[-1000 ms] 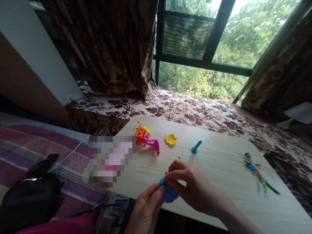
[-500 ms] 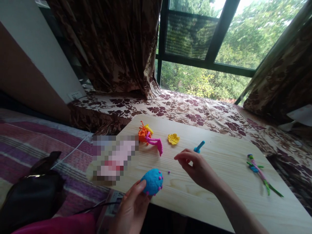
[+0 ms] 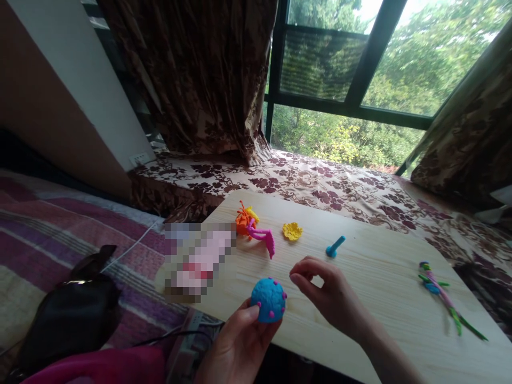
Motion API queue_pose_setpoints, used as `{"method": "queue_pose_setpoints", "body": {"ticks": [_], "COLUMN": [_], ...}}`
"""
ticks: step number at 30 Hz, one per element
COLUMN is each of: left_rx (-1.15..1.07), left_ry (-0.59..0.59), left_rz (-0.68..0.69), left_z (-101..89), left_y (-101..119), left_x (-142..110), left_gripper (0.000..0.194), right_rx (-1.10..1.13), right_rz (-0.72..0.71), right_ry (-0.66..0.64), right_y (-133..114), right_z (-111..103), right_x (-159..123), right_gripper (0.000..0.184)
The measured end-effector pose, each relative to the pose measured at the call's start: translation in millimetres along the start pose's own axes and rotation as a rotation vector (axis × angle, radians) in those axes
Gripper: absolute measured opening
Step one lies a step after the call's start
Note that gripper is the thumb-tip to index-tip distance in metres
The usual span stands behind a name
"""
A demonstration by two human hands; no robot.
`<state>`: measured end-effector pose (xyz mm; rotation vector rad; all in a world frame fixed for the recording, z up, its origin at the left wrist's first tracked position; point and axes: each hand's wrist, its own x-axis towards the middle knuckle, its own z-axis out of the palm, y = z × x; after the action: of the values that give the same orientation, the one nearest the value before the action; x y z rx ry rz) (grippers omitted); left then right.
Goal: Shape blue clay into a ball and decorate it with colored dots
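My left hand (image 3: 244,336) is wrapped round a blue clay ball (image 3: 267,300), which has several small pink-purple dots stuck on its surface. Just right of the ball, above the table, is my right hand (image 3: 326,288). Its thumb and forefinger are pinched together in a loop, and anything between the tips is too small to make out. Beyond that hand, a blue clay stick with a wider base (image 3: 336,247) lies on the table. A yellow ruffled clay piece (image 3: 292,231) is farther back.
On the pale wooden table (image 3: 360,298) are an orange clay figure (image 3: 242,223), a pink clay piece (image 3: 264,238) and a green-and-pink clay figure (image 3: 438,293). A blurred pink item (image 3: 200,261) sits at the left edge. A black bag (image 3: 72,314) rests on the striped bedding.
My left hand has raised and turned the ball, bringing other dots into view. My right hand stays pinched, now nearer the ball. The small purple bit on the table no longer shows.
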<state>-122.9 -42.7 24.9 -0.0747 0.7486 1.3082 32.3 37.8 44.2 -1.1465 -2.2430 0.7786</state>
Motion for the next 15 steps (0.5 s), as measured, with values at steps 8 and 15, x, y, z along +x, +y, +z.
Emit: {"method": "queue_pose_setpoints", "body": {"ticks": [8,15], "left_rx": [0.019,0.052], "left_ry": [0.020,-0.007], "left_rz": [-0.033,-0.004], "left_z": [6.6,4.3], "left_y": [-20.3,-24.1], "left_x": [8.4,12.4], "left_gripper": [0.020,0.019], "right_rx": [0.121,-0.025], "right_rz": [-0.109,-0.113], "right_ry": [-0.067,-0.021], "right_y": [-23.2,-17.9], "right_z": [-8.9,-16.0], "right_x": [-14.1,-17.2], "right_gripper": [0.010,0.010]}}
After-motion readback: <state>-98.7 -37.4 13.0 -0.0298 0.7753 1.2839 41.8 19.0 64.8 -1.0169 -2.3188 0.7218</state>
